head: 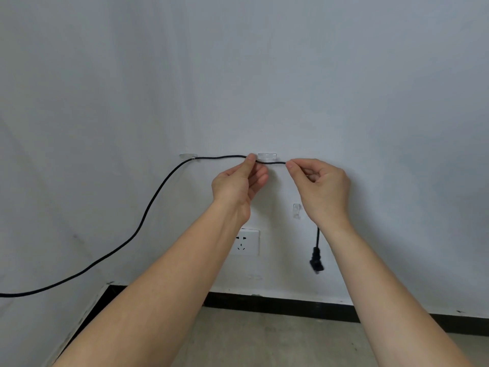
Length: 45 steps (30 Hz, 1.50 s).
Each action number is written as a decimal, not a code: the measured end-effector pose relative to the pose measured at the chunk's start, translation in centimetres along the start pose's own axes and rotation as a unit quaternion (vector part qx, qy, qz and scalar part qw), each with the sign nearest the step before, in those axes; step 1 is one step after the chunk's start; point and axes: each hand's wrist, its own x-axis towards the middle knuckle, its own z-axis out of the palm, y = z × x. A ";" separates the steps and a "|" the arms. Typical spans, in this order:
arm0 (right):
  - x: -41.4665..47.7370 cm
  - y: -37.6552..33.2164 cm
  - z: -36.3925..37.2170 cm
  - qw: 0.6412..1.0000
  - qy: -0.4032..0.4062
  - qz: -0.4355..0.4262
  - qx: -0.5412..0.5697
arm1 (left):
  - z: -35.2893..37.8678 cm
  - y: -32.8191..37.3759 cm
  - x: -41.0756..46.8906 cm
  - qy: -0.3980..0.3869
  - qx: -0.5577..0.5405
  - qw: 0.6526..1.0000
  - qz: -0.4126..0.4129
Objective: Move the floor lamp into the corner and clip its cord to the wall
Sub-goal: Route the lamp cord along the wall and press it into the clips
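- Right now my left hand [238, 181] pinches the black cord [148, 210] between thumb and forefinger, just to the left of the middle clear clip [267, 156] on the wall [264, 75].
- My right hand [320, 186] pinches the same cord just to the right of that clip, so a short taut stretch runs between my two hands, right under the clip and touching it.
- Left of my left hand, the cord passes through another clear clip [188, 156], then sags down and away toward the left edge of the view.
- Below my right hand the cord hangs free, ending in a black plug [316, 260].
- A third clear clip [297, 210] sits on the wall just under my right hand, with no cord in it.
- Between my wrists, lower down, is a white wall socket [244, 242].
- The lamp itself is out of my sight.
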 end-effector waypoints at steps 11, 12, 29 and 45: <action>0.7 0.1 0.1 0.992 -0.024 0.053 0.110 | 0.7 -0.2 -0.2 0.045 -0.038 0.998 0.024; 0.7 0.0 0.3 0.990 -0.020 0.056 0.127 | 0.7 -0.2 -0.2 0.045 -0.041 0.998 0.019; -0.9 3.1 0.4 0.991 -0.046 0.092 0.087 | 0.5 0.2 0.0 0.038 -0.082 0.996 0.007; -4.2 7.8 -3.5 0.919 -0.177 0.303 0.179 | -1.7 -4.2 0.3 -0.068 0.242 0.961 0.114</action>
